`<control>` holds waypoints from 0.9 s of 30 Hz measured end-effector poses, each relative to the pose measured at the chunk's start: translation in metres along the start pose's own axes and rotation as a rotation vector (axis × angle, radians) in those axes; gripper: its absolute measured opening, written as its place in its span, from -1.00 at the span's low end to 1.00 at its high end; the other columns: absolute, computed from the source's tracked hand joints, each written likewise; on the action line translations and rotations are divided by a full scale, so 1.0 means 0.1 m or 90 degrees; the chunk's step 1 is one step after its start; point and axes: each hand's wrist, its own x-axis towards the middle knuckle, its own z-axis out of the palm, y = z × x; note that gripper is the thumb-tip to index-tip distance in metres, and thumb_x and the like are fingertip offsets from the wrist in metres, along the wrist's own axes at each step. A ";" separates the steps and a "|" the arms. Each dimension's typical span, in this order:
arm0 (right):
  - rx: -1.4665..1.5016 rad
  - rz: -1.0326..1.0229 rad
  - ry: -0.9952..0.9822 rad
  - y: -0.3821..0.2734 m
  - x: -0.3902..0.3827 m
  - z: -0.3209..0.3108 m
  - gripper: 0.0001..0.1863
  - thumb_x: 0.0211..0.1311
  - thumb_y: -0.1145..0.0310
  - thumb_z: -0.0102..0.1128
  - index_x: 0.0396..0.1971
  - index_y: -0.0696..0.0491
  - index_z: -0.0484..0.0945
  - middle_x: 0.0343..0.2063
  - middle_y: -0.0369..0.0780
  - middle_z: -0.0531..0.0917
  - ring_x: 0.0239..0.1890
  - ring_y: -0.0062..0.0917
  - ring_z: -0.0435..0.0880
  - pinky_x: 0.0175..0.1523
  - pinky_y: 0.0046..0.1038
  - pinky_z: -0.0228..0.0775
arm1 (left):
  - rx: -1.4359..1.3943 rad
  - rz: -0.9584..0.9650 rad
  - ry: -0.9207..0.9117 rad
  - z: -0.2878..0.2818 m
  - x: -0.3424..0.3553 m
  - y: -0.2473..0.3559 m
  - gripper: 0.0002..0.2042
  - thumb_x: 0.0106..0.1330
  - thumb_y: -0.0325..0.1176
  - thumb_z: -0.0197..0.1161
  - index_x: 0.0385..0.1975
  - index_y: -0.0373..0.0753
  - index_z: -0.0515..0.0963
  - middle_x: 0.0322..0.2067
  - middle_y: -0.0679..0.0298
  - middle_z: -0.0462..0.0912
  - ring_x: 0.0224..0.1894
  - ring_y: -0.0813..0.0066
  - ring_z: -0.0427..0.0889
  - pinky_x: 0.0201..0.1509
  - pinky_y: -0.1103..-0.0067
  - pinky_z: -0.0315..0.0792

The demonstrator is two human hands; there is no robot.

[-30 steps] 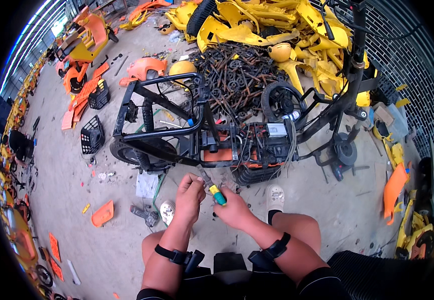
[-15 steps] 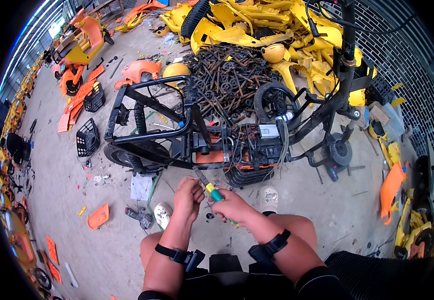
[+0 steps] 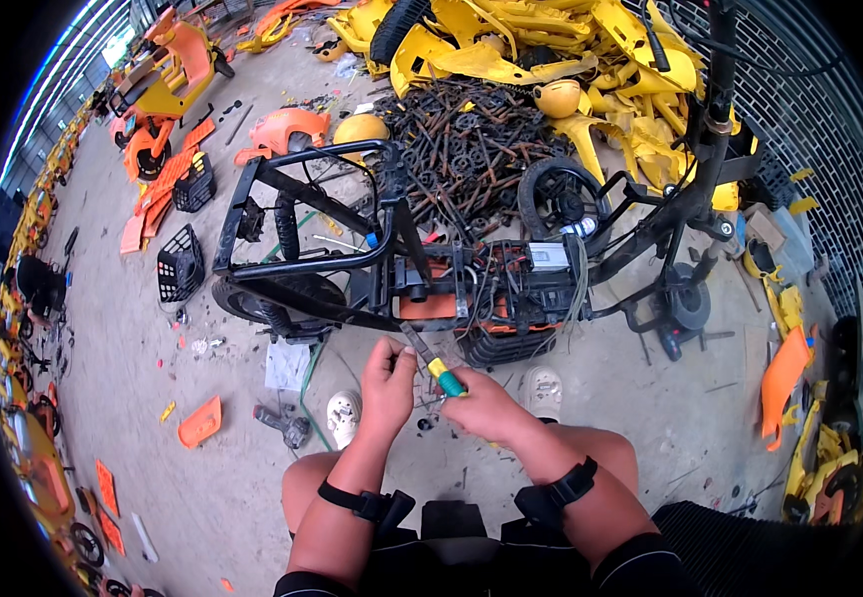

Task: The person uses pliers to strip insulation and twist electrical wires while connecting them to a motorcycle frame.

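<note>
My right hand [image 3: 486,403] is wrapped round the green and yellow handle of a flat-bladed hand tool [image 3: 445,376]. Its grey blade slants up and left to the lower rail of a stripped black scooter frame [image 3: 302,266]; whether the tip touches is unclear. Beside the blade, my left hand [image 3: 387,383] is closed with its thumb uppermost. Anything inside its fingers is hidden. Both hands are just in front of the frame's near side, where exposed wiring and a silver box [image 3: 549,257] sit in the middle.
Behind the frame lie rusty metal parts [image 3: 471,149] and heaped yellow panels [image 3: 511,65]. A cordless power tool [image 3: 284,426] and an orange tray-like piece [image 3: 199,422] rest on the floor at left. Another power tool [image 3: 672,343] lies at right. My shoes [image 3: 344,416] flank my hands.
My left hand has turned so its thumb points up along the blade. My right hand still grips the tool. The whole view has shifted slightly.
</note>
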 end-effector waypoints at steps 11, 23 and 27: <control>0.307 0.170 -0.206 -0.18 0.16 -0.03 -0.65 0.06 0.40 0.16 -0.11 0.16 0.49 -0.51 -0.21 0.57 -0.60 -0.54 0.56 -0.50 -0.42 0.39 | -0.062 -0.057 0.019 -0.13 0.13 -0.04 -0.85 0.41 -0.45 0.13 -0.43 -0.24 0.36 -0.56 0.47 0.34 -0.48 0.75 0.25 -0.43 0.68 0.22; 0.291 0.170 -0.183 -0.18 0.24 0.08 -0.67 0.05 0.43 0.13 -0.14 0.18 0.45 -0.55 -0.25 0.51 -0.66 -0.57 0.48 -0.58 -0.44 0.31 | 0.195 0.053 0.041 -0.18 0.07 0.07 -0.84 0.39 -0.46 0.13 -0.44 -0.30 0.35 -0.59 0.36 0.38 -0.50 0.66 0.31 -0.45 0.59 0.27; 0.422 0.187 -0.247 -0.21 0.19 0.05 -0.65 0.03 0.47 0.13 -0.11 0.17 0.44 -0.53 -0.24 0.52 -0.61 -0.57 0.51 -0.53 -0.47 0.34 | 0.257 0.145 0.046 -0.21 0.04 0.07 -0.84 0.34 -0.44 0.19 -0.44 -0.31 0.38 -0.59 0.23 0.43 -0.56 0.56 0.35 -0.47 0.54 0.29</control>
